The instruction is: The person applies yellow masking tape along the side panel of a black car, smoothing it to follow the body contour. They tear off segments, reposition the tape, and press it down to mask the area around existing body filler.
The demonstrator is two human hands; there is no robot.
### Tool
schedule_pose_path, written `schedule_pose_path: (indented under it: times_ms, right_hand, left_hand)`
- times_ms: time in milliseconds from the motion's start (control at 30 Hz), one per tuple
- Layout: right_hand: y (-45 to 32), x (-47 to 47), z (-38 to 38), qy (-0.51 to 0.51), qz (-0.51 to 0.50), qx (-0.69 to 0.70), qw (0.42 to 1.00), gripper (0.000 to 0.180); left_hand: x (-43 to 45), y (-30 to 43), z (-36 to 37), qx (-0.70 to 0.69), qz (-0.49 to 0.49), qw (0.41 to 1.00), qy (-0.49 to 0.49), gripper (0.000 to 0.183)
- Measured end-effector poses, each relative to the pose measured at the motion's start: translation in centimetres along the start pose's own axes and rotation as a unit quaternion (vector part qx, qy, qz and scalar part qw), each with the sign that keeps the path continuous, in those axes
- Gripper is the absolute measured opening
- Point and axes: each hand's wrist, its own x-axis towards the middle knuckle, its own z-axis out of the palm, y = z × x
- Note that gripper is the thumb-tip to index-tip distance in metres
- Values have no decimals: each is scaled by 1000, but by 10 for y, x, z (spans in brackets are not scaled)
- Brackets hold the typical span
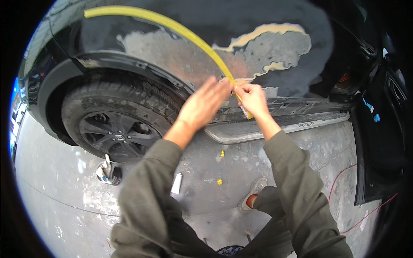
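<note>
A strip of yellow masking tape (187, 31) curves across a dark car body panel (200, 19), above the wheel arch and down to my hands. My right hand (253, 98) holds the tape's lower end, with a small yellow-edged roll or packet (246, 113) partly hidden under its fingers. Close beside it, my left hand (206, 101), slightly blurred, lies with fingers extended over the panel near the tape; whether it touches cannot be told. Around the tape the panel shows a sanded patch (274, 48) of bare metal and grey, with beige filler edges.
Below the arch is a wheel (119, 137) with a black tire. A side step (277, 130) runs along the sill, near an open door (380, 154) at right. On the floor lie a can (113, 175), a white tube (176, 183), yellow scraps (219, 181) and a red hose (335, 183).
</note>
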Motion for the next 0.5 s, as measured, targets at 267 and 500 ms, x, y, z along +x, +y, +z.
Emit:
schedule_pose_path:
  times_ms: [267, 500]
  right_hand:
    - [-3, -3, 2, 5, 45, -9, 999, 32]
    - [-2, -1, 11, 21, 79, 1, 997, 32]
  left_hand:
    - [-184, 223, -67, -479, -59, 790, -379, 29]
    - [-269, 329, -105, -591, -47, 647, -479, 43]
